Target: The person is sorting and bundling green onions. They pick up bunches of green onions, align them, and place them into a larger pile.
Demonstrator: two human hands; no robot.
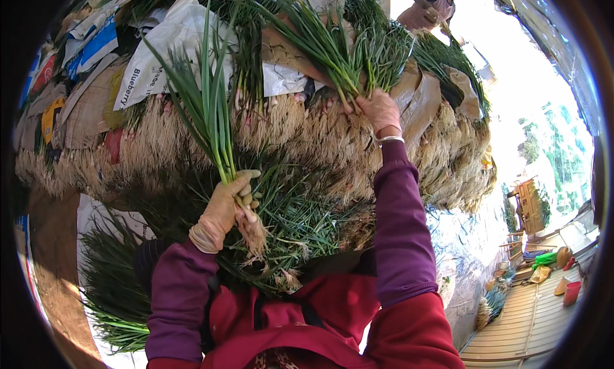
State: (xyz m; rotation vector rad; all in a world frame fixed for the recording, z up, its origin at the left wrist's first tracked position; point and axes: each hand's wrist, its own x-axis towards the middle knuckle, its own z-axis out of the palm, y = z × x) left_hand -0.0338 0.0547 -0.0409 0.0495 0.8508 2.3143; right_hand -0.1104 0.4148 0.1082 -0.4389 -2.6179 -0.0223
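Note:
My left hand (221, 208), in a thin pale glove, grips a small bunch of green garlic (211, 114) just above the bulbs. Its leaves point up and away from me, while the pale roots (253, 234) hang below my fist. Farther out, my gloved right hand (381, 110) closes around the lower stalks of another green garlic bunch (336, 57) on the long heap. The heap's front is a thick fringe of dry, straw-coloured roots (307, 134). Loose leaves and trimmings (297, 215) lie in front of my body, below the heap.
Plastic sacks (180, 42) and brown paper sheets (415, 98) cover parts of the heap. More green garlic (110, 278) lies at lower left on white sacking. A person (427, 9) stands beyond the heap. At right are a red bucket (572, 293) and a parked vehicle (530, 206).

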